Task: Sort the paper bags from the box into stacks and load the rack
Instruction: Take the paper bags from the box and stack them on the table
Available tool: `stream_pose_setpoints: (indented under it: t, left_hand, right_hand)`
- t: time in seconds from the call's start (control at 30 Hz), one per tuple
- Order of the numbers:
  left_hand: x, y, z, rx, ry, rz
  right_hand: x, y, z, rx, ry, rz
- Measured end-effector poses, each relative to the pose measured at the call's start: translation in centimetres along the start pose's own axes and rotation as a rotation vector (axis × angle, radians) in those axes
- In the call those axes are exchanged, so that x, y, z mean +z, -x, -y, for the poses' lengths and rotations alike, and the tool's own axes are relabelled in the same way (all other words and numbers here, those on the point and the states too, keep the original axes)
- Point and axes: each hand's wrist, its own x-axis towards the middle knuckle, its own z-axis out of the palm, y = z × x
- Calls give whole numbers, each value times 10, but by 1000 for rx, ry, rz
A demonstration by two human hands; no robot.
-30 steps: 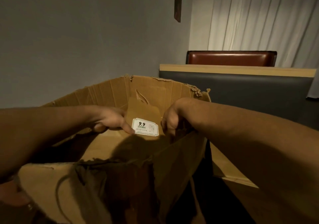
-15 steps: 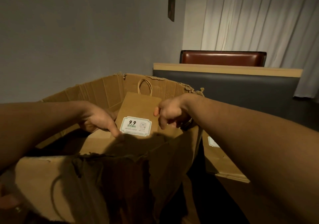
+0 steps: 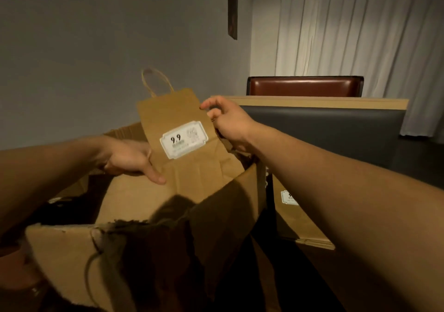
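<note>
Centre frame: a flat brown paper bag (image 3: pixel 182 143) stands upright above the torn cardboard box (image 3: pixel 72 246), handle up, long axis near vertical w/ a slight tilt. Left hand (image 3: pixel 129 160) pinches its lower left edge, thumb on the front. Right hand (image 3: pixel 228 124) is at the upper right edge, fingers loosely curled (grip unclear, may only touch). Lower right, a stack of bags (image 3: pixel 295 218) lies flat, half hidden by the right forearm. No rack visible; box interior dark.
</note>
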Motion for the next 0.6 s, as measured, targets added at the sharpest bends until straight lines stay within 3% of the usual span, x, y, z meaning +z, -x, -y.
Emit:
stream_pose_setpoints:
  t: [0.23,0.43,0.6]
  left_hand:
    - [-29,72,-48,96,236,-464]
    - [-26,116,-125,258,437,-804]
    - [-4,117,-193,440,666,-770]
  right_hand:
    - [-59,25,37,-181,38,-223]
    - [-61,58,83,-171,213,-42]
    - [-96,86,117,-311,262,-336]
